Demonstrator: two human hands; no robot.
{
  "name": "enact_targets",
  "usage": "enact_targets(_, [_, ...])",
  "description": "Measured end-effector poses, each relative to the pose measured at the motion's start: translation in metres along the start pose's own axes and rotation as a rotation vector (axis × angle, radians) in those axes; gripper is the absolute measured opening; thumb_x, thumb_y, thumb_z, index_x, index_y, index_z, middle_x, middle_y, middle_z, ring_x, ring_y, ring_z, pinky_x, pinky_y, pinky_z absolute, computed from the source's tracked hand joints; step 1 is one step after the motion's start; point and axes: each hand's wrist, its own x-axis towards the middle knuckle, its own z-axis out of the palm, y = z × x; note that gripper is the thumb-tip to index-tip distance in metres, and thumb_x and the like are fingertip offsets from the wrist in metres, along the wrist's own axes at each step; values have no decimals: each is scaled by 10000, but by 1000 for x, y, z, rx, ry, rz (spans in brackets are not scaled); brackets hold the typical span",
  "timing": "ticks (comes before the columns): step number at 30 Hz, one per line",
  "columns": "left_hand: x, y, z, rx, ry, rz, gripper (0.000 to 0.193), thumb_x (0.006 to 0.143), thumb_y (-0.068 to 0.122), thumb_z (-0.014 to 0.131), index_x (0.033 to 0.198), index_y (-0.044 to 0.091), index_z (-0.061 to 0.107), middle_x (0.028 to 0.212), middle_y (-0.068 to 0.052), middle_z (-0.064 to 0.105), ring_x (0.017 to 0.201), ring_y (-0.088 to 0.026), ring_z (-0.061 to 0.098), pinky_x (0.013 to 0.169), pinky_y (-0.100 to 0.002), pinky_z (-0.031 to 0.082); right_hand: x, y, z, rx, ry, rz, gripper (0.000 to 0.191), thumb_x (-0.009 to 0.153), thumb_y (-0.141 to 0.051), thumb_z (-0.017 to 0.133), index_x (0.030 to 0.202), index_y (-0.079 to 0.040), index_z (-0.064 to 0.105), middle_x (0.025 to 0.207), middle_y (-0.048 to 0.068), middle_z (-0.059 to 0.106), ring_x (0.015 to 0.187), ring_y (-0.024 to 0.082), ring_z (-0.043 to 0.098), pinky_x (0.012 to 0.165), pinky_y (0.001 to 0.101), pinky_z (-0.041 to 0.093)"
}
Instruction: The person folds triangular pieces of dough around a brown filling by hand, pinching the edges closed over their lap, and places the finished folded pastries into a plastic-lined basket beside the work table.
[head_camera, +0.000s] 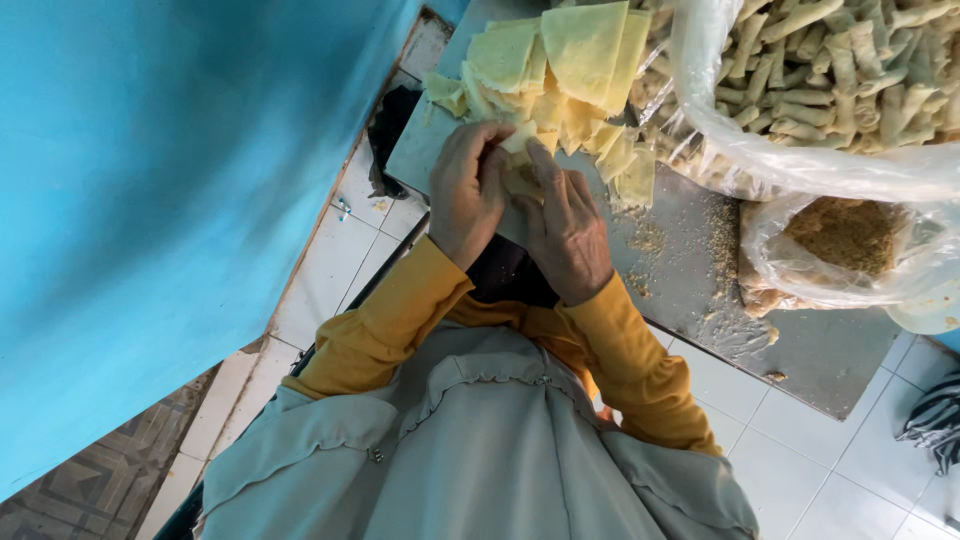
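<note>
Metal table (800, 345) by blue wall (150, 200), tiled floor (800, 470), left hand (466, 190) and right hand (566, 232) pinching wrapper (520, 175)

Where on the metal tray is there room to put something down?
Bare metal tray shows below the bag of brown crumbs, toward the near corner. A thin strip lies left of the pile of yellow wrappers. Around both hands it is crowded, and crumbs dust the middle.

A bright blue wall (150, 200) fills the left side. White floor tiles (800, 460) run under the grey metal bench (690, 270), with darker patterned tiles (90, 490) at the lower left corner.
</note>
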Motion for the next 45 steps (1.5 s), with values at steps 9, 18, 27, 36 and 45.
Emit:
enact_targets(9, [-15, 8, 13, -625, -211, -478, 188, 1065, 153, 591, 1053, 8, 709, 857, 24, 676, 738, -43, 573, 673, -213, 475, 5, 6, -42, 1053, 107, 457, 693, 930, 143, 636, 1540, -53, 374, 1259, 50, 662, 1162, 146, 656, 1003, 300, 581])
enact_targets(18, [-27, 22, 27, -665, -435, -557, 228, 1045, 231, 649, 1035, 10, 705, 893, 13, 701, 813, -36, 591, 758, -203, 486, -27, 21, -63, 1206, 220, 512, 596, 981, 154, 589, 1540, 8, 438, 1160, 128, 677, 1096, 181, 667, 988, 297, 552])
enact_targets(27, [-37, 23, 47, -806, -472, -578, 282, 1080, 173, 590, 1278, -6, 681, 1014, 4, 706, 901, -34, 637, 816, -227, 558, -47, 31, -69, 1444, 207, 575, 628, 1007, -39, 615, 1577, -37, 351, 1228, 141, 659, 1124, 207, 679, 1002, 331, 574])
enact_targets(36, [-40, 31, 43, -633, -506, -493, 279, 1096, 185, 590, 1304, 34, 700, 982, 9, 696, 837, -39, 603, 772, -212, 541, -66, 35, -76, 1470, 258, 631, 673, 963, 133, 624, 1576, 16, 372, 1172, 147, 700, 1084, 209, 698, 948, 313, 578])
enact_targets(45, [-60, 36, 52, -976, -519, -673, 314, 1081, 189, 600, 1316, -17, 631, 1103, -23, 685, 978, -55, 631, 857, -236, 548, -65, 16, -80, 817, 83, 258, 616, 1059, 145, 505, 1602, 0, 251, 1245, 230, 690, 1042, 233, 745, 861, 313, 658])
